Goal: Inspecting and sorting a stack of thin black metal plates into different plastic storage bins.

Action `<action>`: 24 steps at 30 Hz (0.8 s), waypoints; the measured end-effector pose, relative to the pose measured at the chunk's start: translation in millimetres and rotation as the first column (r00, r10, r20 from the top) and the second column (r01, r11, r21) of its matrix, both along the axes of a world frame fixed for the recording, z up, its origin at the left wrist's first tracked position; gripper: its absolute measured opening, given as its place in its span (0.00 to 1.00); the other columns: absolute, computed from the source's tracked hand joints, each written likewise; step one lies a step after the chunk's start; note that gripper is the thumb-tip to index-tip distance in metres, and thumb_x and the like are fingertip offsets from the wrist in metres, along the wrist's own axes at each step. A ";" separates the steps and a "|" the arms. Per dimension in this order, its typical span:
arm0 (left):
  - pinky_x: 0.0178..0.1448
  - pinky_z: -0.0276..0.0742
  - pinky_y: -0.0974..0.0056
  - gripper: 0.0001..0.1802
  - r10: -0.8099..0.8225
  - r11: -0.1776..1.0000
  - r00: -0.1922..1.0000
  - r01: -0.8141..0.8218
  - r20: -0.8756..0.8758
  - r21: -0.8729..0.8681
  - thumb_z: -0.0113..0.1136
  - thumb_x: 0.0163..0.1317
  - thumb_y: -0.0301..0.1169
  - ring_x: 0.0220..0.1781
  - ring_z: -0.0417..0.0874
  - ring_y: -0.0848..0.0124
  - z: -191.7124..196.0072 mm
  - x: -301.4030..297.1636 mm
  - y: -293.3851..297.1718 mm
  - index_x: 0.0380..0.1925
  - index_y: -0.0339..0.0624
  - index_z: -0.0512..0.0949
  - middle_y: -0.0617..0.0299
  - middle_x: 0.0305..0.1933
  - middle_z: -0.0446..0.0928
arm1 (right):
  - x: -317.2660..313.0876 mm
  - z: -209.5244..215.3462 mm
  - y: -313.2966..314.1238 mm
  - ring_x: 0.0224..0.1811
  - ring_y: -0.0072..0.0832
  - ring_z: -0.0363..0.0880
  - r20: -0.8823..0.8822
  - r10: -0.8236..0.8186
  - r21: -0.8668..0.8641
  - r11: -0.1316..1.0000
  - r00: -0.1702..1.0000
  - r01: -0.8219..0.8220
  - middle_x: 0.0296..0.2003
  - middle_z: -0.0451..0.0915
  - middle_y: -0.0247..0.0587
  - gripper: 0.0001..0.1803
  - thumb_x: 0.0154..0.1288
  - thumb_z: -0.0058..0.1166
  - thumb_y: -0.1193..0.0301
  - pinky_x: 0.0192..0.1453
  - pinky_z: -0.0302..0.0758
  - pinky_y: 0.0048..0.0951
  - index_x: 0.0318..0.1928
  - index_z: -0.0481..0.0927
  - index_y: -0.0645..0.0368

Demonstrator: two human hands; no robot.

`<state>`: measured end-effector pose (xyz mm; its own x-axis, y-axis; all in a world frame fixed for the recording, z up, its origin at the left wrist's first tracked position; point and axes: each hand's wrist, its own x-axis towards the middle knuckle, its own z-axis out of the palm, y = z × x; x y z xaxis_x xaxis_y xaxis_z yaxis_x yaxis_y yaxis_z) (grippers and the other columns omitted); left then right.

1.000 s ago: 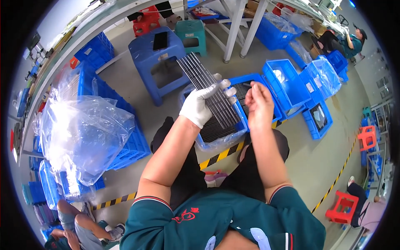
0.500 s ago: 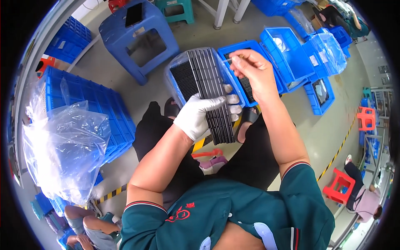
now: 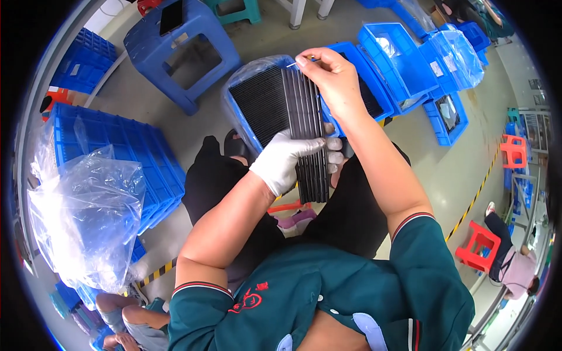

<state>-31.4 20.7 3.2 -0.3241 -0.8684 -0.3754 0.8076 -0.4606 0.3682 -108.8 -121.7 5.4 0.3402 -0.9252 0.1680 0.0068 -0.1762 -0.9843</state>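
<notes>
My left hand (image 3: 276, 162), in a white glove, is wrapped round a bundle of long thin black strips (image 3: 304, 120). The strips lie side by side, their far ends pointing away from me. At the far end of the bundle, my bare right hand (image 3: 336, 82) pinches a thin pale sliver like a short stick (image 3: 292, 64), too small to name exactly. Beneath the bundle stands a blue plastic-lined box (image 3: 249, 140) filled with rows of similar black strips (image 3: 257, 102). My right hand partly hides a second blue box (image 3: 383, 108), which also has dark pieces in it.
A blue stool (image 3: 137, 44) with a dark phone (image 3: 171, 16) stands at the far left. Stacked blue crates (image 3: 117, 152) with clear plastic film (image 3: 88, 216) rise on my left. More blue bins (image 3: 392, 61) sit at the right, and red stools (image 3: 480, 248) farther off. Other people sit nearby.
My right hand has moved left from above the second box to the bundle's far end, bringing the sliver there. The bundle is turned more upright in the picture, still in my left hand.
</notes>
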 end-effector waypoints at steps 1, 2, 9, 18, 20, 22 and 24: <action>0.53 0.80 0.53 0.18 0.008 1.000 1.000 -0.008 0.015 0.004 0.56 0.61 0.22 0.46 0.83 0.55 0.3 -0.4 -0.1 0.52 0.33 0.71 0.50 0.44 0.79 | -1.0 -2.1 0.0 0.26 0.13 0.71 -0.039 -0.002 -0.003 1.000 0.999 0.001 0.23 0.78 0.27 0.09 0.59 0.64 0.68 0.32 0.68 0.17 0.39 0.84 0.58; 0.53 0.81 0.53 0.18 0.011 1.000 1.000 -0.011 0.004 0.006 0.55 0.61 0.21 0.46 0.83 0.55 1.5 -0.5 0.5 0.52 0.33 0.71 0.50 0.43 0.79 | -2.4 -3.9 0.1 0.26 0.13 0.71 -0.077 -0.003 -0.006 1.000 0.997 0.003 0.24 0.78 0.27 0.09 0.59 0.64 0.68 0.33 0.68 0.17 0.39 0.84 0.58; 0.53 0.80 0.53 0.18 0.017 1.000 0.998 -0.018 0.057 0.020 0.55 0.62 0.21 0.45 0.83 0.55 -3.1 -0.5 3.0 0.53 0.33 0.71 0.50 0.44 0.79 | -2.8 -4.2 1.0 0.26 0.13 0.72 -0.057 -0.009 0.022 1.000 0.998 0.010 0.24 0.79 0.29 0.09 0.59 0.64 0.69 0.32 0.69 0.18 0.39 0.85 0.59; 0.53 0.81 0.55 0.17 0.016 1.000 0.999 -0.016 0.028 0.017 0.55 0.62 0.21 0.45 0.84 0.57 -5.2 -4.4 2.2 0.52 0.34 0.72 0.51 0.43 0.80 | -1.8 -6.7 -1.0 0.28 0.16 0.77 0.020 -0.029 0.096 0.995 0.999 0.027 0.26 0.81 0.33 0.08 0.61 0.62 0.73 0.34 0.72 0.19 0.38 0.83 0.64; 0.53 0.81 0.55 0.17 0.017 1.000 1.000 -0.018 0.021 0.021 0.55 0.62 0.21 0.44 0.84 0.57 -3.0 -4.2 2.5 0.52 0.34 0.72 0.51 0.43 0.80 | -1.7 -8.3 -2.0 0.28 0.17 0.77 0.013 -0.032 0.073 0.997 0.999 0.031 0.26 0.81 0.33 0.08 0.61 0.61 0.73 0.34 0.73 0.19 0.37 0.83 0.64; 0.53 0.80 0.55 0.17 0.016 1.000 1.000 -0.016 0.021 0.022 0.55 0.62 0.21 0.45 0.83 0.57 -3.6 -4.0 1.5 0.52 0.34 0.72 0.51 0.43 0.80 | -1.5 -8.9 -2.9 0.28 0.17 0.77 0.003 -0.035 0.056 0.998 0.999 0.035 0.26 0.82 0.33 0.07 0.61 0.61 0.73 0.34 0.73 0.20 0.37 0.83 0.64; 0.53 0.80 0.54 0.17 0.014 1.000 1.000 -0.015 0.020 0.022 0.55 0.62 0.21 0.45 0.83 0.57 -3.7 -4.2 0.8 0.52 0.34 0.71 0.51 0.43 0.80 | -1.8 -8.4 -3.6 0.28 0.17 0.77 -0.015 -0.037 0.036 0.999 0.999 0.037 0.26 0.82 0.33 0.08 0.61 0.61 0.72 0.34 0.73 0.19 0.37 0.83 0.64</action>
<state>-35.6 21.4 -0.5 -0.3040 -0.8644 -0.4006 0.8070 -0.4571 0.3740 -110.6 -125.3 -3.0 0.3076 -0.9427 0.1294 -0.0131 -0.1402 -0.9900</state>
